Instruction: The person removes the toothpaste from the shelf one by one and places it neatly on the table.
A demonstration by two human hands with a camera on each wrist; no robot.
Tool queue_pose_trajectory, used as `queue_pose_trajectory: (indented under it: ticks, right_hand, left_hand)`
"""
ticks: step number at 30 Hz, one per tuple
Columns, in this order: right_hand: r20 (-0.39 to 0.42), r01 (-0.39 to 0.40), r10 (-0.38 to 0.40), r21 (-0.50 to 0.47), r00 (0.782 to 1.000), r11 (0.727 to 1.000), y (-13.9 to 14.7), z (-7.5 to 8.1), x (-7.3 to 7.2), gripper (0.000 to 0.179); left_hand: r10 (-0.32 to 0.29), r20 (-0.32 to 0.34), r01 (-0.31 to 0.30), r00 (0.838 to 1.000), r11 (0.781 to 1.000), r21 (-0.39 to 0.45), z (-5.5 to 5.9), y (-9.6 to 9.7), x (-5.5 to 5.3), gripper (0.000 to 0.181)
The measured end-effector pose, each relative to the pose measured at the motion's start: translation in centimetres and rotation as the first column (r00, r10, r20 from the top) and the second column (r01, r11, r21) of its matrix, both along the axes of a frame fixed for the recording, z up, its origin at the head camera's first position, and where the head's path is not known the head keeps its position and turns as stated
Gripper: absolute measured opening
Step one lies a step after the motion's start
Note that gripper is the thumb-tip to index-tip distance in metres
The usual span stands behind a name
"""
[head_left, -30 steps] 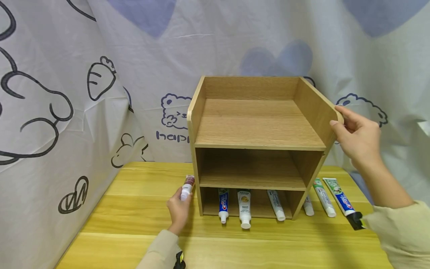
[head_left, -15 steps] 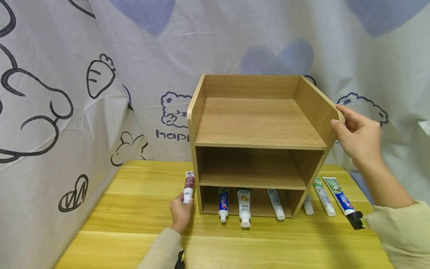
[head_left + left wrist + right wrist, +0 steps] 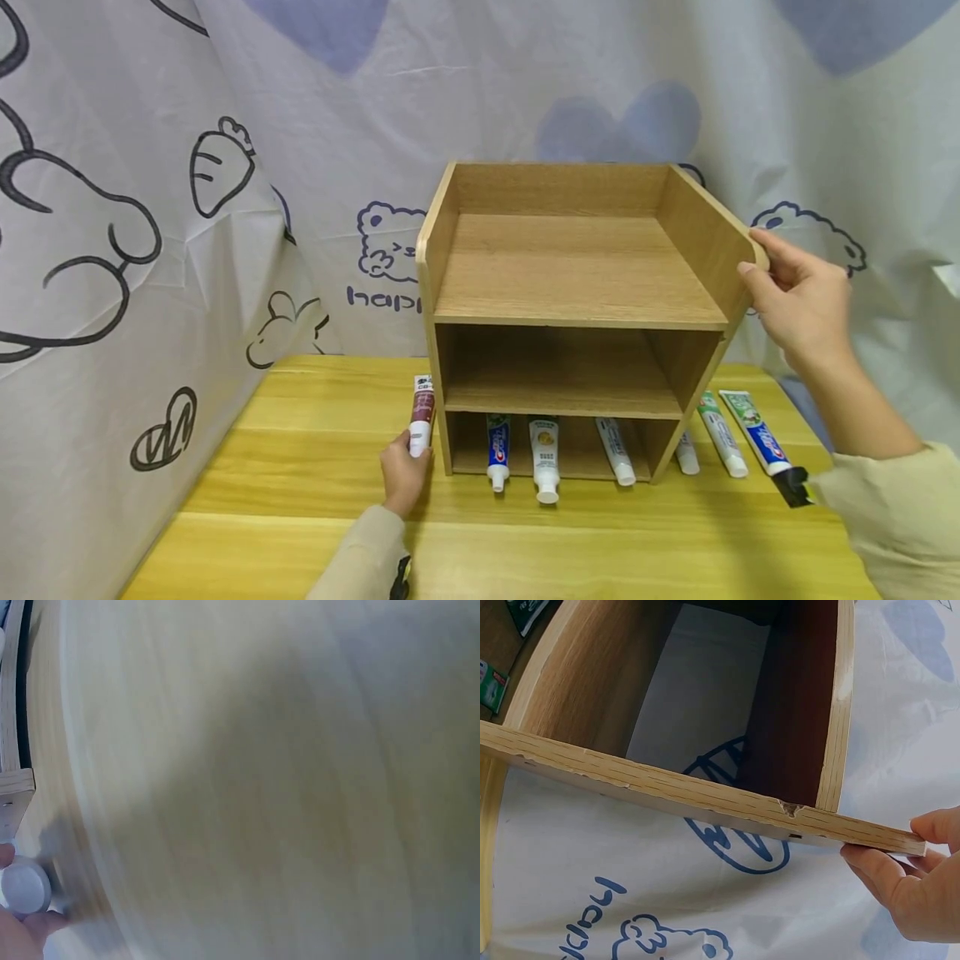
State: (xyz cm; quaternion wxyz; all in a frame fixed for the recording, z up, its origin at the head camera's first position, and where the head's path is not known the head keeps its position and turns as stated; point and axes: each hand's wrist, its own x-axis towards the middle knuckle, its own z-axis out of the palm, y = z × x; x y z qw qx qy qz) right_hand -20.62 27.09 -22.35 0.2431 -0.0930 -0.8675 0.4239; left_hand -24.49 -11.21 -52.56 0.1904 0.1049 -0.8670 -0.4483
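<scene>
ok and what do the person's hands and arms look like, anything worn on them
The left hand and right hand are bare. The left sleeve and right sleeve are plain pale beige. Beside each is a small black piece with a touch of yellow; I can't tell what it is.

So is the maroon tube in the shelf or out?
Out: the maroon tube is outside the wooden shelf, beside its left panel, with the left hand gripping its cap end.
</scene>
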Motion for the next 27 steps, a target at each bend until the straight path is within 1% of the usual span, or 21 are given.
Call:
queue_pose_trajectory:
  ticks: [3,5,11,14,19,21,27]
  right_hand:
    - [-0.006,-0.006,0.006,-0.007,1.000,1.000,-0.1,-0.1,-0.1,0.047]
    - [-0.008,-0.006,0.006,-0.012,1.000,1.000,-0.1,-0.2,-0.2,0.047]
    - [-0.035,0.012,-0.012,0.000,0.999,1.000,-0.1,-0.2,-0.3,0.046]
    - [-0.030,0.012,-0.012,0.004,0.999,1.000,0.0,-0.1,-0.4,0.046]
    - [-0.024,0.010,-0.010,0.009,1.000,1.000,0.1,-0.2,-0.7,0.046]
    - [-0.025,0.013,-0.013,0.013,1.000,1.000,0.1,-0.2,-0.8,0.046]
    - [-0.009,0.011,-0.011,0.005,1.000,1.000,0.1,-0.2,-1.0,0.046]
  left_hand:
    - [-0.027,-0.005,0.027,1.000,1.000,-0.005,0.1,-0.3,0.3,0.046]
    - [-0.042,-0.023,0.041,0.999,0.999,-0.017,0.2,-0.4,0.6,0.046]
    - [-0.081,-0.118,0.071,0.990,0.994,-0.087,0.5,-0.3,1.7,0.050]
    - [-0.093,-0.136,0.086,0.986,0.995,-0.058,1.0,0.1,2.5,0.054]
    - [-0.121,-0.095,0.122,0.988,0.993,0.004,1.7,1.0,3.9,0.061]
    - [-0.140,-0.075,0.141,0.987,0.990,0.008,1.7,1.3,4.3,0.063]
    - [-0.174,-0.066,0.176,0.982,0.984,0.017,1.6,2.4,5.2,0.064]
